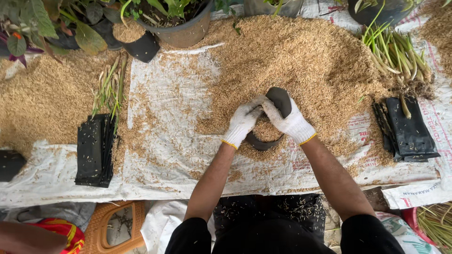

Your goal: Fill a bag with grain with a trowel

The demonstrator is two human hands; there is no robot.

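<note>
Both of my hands wear white knit gloves with yellow cuffs. My left hand (242, 123) grips the near-left rim of a small black plastic planting bag (279, 99) that lies open in a large heap of rice husks (301, 56). My right hand (291, 120) holds the bag's far-right rim, fingers curled over it. Husks fill the bag's mouth between my hands.
A white woven sheet (160, 141) covers the ground. Stacks of flat black bags lie at left (94, 150) and right (408, 131). Green seedling bundles rest at right (395, 54) and left (110, 87). Potted plants (176, 21) line the far edge. An orange sandal (115, 228) lies near my knee.
</note>
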